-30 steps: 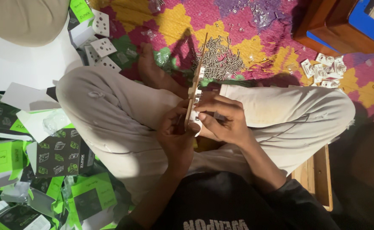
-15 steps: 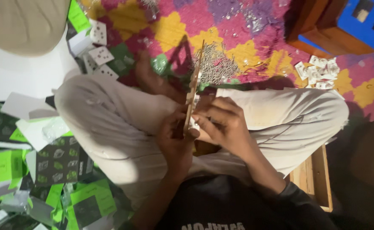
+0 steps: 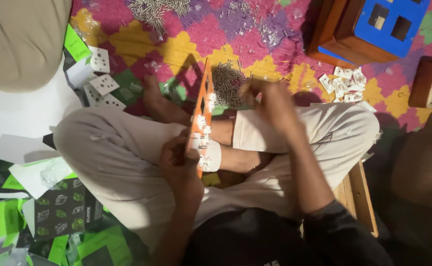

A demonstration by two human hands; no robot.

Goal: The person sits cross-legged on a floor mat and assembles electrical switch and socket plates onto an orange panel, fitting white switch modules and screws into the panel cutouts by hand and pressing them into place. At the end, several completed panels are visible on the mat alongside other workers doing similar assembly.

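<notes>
Left hand point(image 3: 179, 160) grips the thin orange plastic card point(image 3: 202, 116) edge-up over the lap, probably so the blurry right hand point(image 3: 270, 101), grip unclear, can reach the pile of small metal screws point(image 3: 225, 83) on the rug's near edge.

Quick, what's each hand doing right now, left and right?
Left hand: closed, holding the orange board upright on the lap.
Right hand: blurred near the pile of screws; grip cannot be told.

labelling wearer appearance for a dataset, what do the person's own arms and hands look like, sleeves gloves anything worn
Both hands are bare: no gloves, rings or watch show on the left hand or the motion-blurred right hand. Forearms are uncovered. A dark sleeve ends near the right elbow; the top is black.
</notes>
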